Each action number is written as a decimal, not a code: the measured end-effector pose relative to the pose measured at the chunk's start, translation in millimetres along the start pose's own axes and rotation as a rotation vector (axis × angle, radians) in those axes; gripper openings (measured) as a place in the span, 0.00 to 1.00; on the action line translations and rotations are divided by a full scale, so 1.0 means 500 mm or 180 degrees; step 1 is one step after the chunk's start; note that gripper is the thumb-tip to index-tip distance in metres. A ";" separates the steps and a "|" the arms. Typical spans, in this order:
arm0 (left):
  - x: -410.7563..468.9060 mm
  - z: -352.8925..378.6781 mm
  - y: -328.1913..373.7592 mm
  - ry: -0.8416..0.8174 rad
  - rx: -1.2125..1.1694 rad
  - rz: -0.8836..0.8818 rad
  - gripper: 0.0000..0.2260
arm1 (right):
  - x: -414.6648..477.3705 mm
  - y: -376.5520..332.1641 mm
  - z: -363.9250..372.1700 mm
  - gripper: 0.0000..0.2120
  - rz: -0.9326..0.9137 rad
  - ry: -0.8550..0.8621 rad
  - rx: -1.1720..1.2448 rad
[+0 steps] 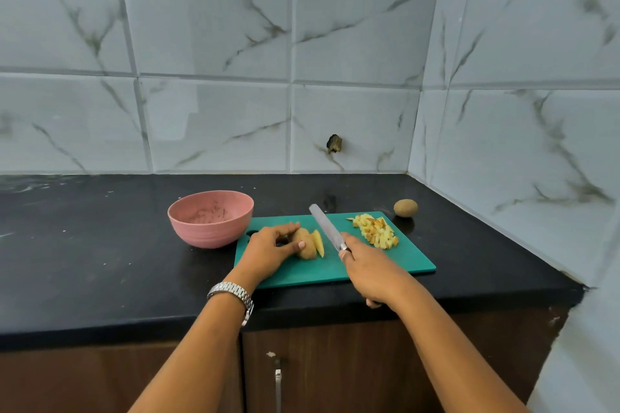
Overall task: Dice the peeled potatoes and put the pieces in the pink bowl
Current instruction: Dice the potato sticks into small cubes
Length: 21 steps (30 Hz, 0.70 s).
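A green cutting board point(396, 266) lies on the black counter. My left hand point(268, 250) holds a potato point(305, 245) steady on the board, with a couple of cut slices point(318, 242) leaning at its right end. My right hand point(372, 270) grips a knife point(327, 228), its blade raised and pointing away to the upper left, just right of the slices. A heap of diced potato pieces point(375, 231) sits on the board's far right part. The pink bowl point(210, 219) stands left of the board and looks empty apart from some residue.
One whole potato point(405, 207) rests on the black counter point(84, 261) behind the board's right corner. Tiled walls close off the back and the right side. A wooden cabinet with a metal handle point(277, 386) is below the counter edge.
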<state>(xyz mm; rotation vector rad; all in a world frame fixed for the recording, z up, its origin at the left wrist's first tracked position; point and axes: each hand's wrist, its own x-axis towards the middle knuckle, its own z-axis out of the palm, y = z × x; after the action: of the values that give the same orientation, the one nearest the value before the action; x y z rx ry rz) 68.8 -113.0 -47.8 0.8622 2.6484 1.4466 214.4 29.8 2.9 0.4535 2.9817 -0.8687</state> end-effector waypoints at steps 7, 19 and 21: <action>0.006 0.004 -0.007 0.0039 -0.0013 0.0068 0.23 | 0.012 -0.024 0.025 0.25 -0.0211 0.0075 -0.0337; 0.005 0.004 -0.005 0.0067 -0.0042 0.0073 0.22 | 0.021 -0.042 0.082 0.39 -0.0016 0.0201 -0.1039; 0.005 0.003 -0.005 0.0057 -0.0025 0.0072 0.22 | 0.030 -0.039 0.078 0.39 -0.0007 0.0136 -0.0975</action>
<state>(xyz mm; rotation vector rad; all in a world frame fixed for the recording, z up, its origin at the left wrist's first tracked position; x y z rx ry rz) 65.9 -111.6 -49.9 0.8859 2.6524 1.4754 191.8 -2.5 -21.0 0.4620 3.0765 -0.3935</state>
